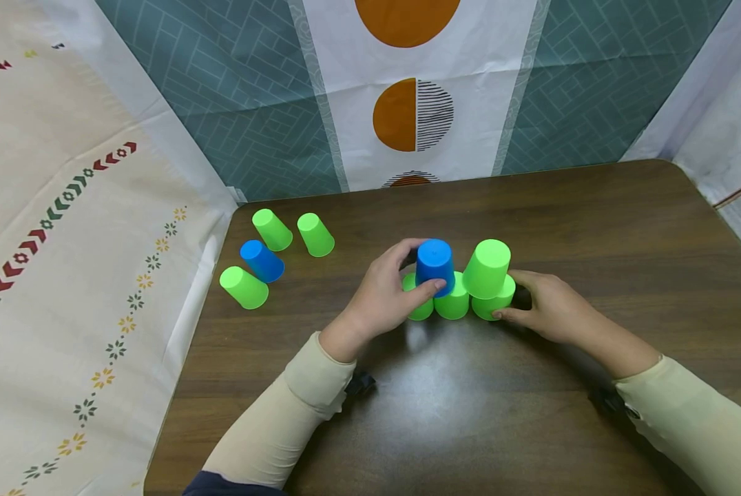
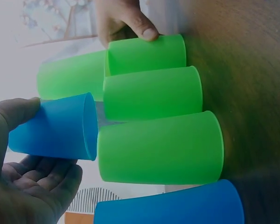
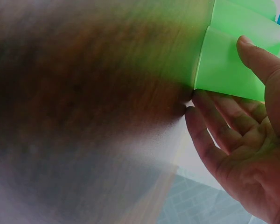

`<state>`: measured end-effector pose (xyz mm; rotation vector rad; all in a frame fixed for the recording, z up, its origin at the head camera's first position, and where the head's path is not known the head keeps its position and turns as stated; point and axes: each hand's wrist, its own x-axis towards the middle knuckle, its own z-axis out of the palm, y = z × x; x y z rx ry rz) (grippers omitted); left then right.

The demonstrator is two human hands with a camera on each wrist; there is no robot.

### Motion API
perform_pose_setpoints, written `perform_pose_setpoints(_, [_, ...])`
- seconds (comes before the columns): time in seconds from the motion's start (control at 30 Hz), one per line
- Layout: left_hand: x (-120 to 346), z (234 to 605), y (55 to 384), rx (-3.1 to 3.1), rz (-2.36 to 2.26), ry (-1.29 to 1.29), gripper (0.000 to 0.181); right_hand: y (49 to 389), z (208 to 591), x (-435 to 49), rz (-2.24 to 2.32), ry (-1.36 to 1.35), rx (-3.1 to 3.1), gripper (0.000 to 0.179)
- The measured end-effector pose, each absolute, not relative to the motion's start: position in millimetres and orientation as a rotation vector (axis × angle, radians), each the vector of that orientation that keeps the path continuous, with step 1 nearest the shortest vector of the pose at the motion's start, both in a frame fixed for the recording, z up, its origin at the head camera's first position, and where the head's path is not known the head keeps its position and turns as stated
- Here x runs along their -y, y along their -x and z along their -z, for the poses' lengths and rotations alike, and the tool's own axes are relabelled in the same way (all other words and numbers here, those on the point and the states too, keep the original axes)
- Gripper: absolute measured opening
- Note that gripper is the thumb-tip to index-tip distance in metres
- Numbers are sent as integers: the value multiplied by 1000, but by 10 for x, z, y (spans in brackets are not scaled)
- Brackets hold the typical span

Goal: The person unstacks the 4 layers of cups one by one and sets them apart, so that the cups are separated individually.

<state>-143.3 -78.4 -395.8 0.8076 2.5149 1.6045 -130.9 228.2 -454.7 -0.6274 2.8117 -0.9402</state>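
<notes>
A blue cup (image 1: 435, 267), mouth down, is up and to the left of the middle green cup (image 1: 454, 306), over where it meets the left green cup (image 2: 161, 149). The left hand (image 1: 384, 295) grips this blue cup, thumb on one side and fingers on the other. I can't tell if its rim touches the cups below.

The top green cup (image 1: 487, 270) is up and to the right of the middle green cup. It sits on that one and on the right green cup (image 1: 492, 310). The right hand (image 1: 550, 308) holds the right green cup between thumb and fingers.

If the blue cup is let go crooked, it could tip off. If the right hand pushes too hard, the right green cup could slide, and the top green cup could fall.

A second blue cup (image 2: 172, 207) stands left of the middle green cup, past the left green cup. Much farther left of the middle green cup, three loose green cups (image 1: 244, 288) and a loose blue cup (image 1: 262, 262) stand on the brown table (image 1: 593, 227).
</notes>
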Motion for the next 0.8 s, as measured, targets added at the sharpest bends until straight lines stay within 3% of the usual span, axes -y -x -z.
perform_pose_setpoints(0.8, [939,3872,1461,-2548,-1656,-763,55,1310,4560,-2283,940,619,-2810,56])
